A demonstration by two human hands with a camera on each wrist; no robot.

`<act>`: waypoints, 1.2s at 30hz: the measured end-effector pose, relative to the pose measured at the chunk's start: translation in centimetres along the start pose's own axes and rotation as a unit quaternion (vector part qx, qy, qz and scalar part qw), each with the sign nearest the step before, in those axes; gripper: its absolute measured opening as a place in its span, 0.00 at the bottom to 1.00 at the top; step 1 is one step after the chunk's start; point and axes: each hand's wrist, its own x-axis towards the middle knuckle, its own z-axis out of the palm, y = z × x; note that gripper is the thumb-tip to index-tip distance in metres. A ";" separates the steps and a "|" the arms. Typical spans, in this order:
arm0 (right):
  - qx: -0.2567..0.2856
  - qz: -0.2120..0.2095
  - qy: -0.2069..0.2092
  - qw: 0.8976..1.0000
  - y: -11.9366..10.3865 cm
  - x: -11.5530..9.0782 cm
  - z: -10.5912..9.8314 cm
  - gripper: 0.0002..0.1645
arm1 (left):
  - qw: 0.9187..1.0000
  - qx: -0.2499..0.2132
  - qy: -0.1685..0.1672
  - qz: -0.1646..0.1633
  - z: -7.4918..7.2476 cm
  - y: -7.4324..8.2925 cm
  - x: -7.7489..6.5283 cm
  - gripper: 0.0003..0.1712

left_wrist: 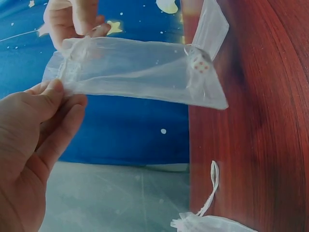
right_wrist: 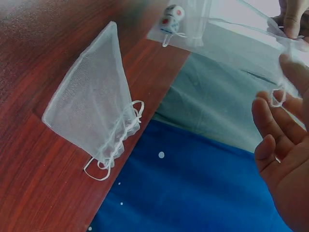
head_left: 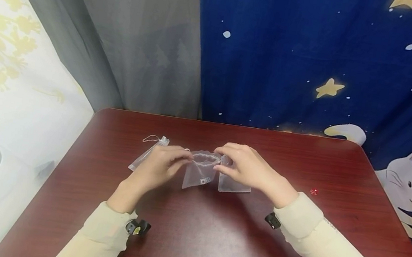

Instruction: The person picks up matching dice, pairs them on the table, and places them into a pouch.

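Note:
A sheer white drawstring pouch [head_left: 199, 173] hangs upright above the table, its mouth spread between both hands. Thumb and fingers of my left hand [head_left: 160, 164] pinch one side of the rim. My right hand [head_left: 246, 165] grips the opposite side, near a drawstring loop [right_wrist: 277, 98]. Through the mesh, white dice [right_wrist: 171, 19] show at the bottom of the pouch. Behind it, close to the right hand, a second pouch [right_wrist: 91, 94] lies flat with its cords loose. A third pouch [head_left: 145, 155] lies beyond the left hand, partly covered by it.
A small red die-like piece [head_left: 313, 191] lies on the dark red table [head_left: 203, 245], right of the right hand. Blue starry and grey curtains [head_left: 264, 66] hang along the table's far edge. A pale curtain [head_left: 10, 115] hangs at the left.

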 end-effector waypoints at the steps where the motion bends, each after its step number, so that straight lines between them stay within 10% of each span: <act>1: -0.001 -0.003 0.002 1.000 0.1 0.0 0.0 0.17 | 1.000 0.001 0.008 0.005 0.0 0.0 0.0 0.09; 20: -0.021 -0.074 0.142 0.987 0.6 -0.4 -0.7 0.04 | 0.987 0.104 0.119 -0.002 -0.4 -0.2 -0.5 0.18; 36: -0.019 -0.065 0.109 0.992 1.9 -3.0 -1.1 0.06 | 0.984 0.131 0.121 -0.019 -0.8 -0.7 -2.0 0.14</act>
